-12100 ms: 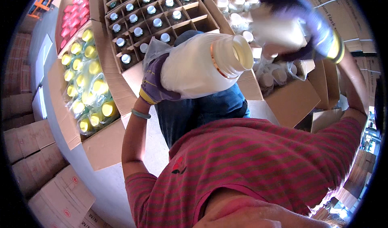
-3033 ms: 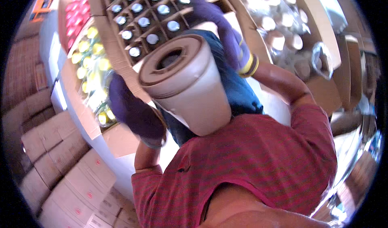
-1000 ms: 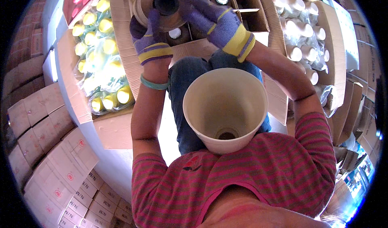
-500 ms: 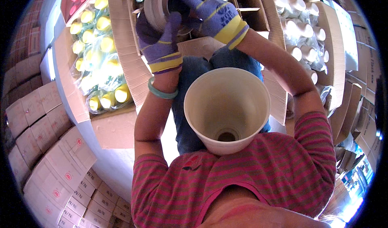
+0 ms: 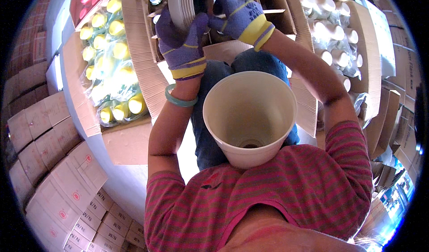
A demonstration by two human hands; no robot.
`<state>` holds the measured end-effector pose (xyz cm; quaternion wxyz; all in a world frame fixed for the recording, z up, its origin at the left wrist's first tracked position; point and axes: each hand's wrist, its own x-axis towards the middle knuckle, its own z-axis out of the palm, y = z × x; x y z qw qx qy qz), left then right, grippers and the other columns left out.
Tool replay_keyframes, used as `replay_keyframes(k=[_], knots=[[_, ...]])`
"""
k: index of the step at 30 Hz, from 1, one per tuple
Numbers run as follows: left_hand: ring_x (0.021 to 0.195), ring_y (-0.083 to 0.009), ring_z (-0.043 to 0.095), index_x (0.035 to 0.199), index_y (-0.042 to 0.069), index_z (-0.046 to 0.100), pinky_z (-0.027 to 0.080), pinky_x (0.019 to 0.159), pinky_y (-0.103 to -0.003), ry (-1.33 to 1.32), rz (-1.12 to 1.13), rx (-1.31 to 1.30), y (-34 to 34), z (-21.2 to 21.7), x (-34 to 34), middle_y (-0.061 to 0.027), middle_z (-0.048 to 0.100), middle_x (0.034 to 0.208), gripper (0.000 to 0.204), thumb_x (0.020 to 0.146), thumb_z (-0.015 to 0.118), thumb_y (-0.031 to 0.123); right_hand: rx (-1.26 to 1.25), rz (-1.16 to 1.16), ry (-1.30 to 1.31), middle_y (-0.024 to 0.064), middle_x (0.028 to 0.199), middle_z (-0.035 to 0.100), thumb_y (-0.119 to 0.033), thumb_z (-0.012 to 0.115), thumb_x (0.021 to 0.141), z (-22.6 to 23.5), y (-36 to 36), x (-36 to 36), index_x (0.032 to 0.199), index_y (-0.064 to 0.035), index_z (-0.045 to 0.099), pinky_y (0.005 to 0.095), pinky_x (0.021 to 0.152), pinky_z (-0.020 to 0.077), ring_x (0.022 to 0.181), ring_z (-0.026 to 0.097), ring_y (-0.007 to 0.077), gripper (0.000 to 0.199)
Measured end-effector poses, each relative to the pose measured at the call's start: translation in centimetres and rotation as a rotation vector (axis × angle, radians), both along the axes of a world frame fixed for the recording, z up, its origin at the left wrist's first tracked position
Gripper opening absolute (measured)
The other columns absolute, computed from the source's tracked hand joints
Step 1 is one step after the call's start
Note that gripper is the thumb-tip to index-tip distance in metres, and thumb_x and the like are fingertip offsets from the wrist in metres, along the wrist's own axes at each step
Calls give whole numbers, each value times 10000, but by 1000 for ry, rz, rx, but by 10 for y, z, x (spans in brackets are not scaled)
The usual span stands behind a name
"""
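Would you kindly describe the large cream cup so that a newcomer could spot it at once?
Start at the person's red striped shirt at the bottom of the view. Resting against its chest, just above the blue jeans, sits the large cream cup, mouth open toward the camera. Unlike the bottles in the surrounding cartons, it is uncapped, empty and far wider.

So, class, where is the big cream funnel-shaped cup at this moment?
In the head view the cream funnel-shaped cup sits centre frame, mouth up, propped against the striped shirt above the blue-jeaned lap, below both gloved hands.
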<state>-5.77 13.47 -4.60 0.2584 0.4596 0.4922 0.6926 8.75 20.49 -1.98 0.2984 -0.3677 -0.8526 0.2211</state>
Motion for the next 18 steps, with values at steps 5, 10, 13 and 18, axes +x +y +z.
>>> replay_keyframes(k=[5,10,13,18], knots=[[1078,-187,552,1258,-17,496,435,953,-317,-11,-101,-25,-1,9,0,-106,584,1185,546,799,766,106,214,70,21,238,1049,634,-311,655,824,-14,11,3,1480,-61,233,419,733,531,886,649,395,818],[1100,-196,539,1253,-7,493,428,966,-333,81,-48,-8,-3,11,1,-105,567,1193,541,801,764,116,-121,-86,-338,230,883,666,-374,542,912,-12,23,4,1459,-162,307,441,689,530,809,661,388,632],[1104,-198,531,1254,24,486,439,960,-343,106,-55,-18,-2,9,-3,-98,548,1177,569,785,785,145,-31,-37,-158,227,883,672,-461,513,917,17,3,6,1365,-132,457,443,714,525,819,661,387,559],[1104,-200,529,1251,30,487,439,964,-342,327,-21,19,0,7,0,-98,536,1195,572,776,788,131,-389,-194,-94,226,946,675,-522,490,922,-13,17,6,1304,-96,536,430,759,520,858,658,382,574]])
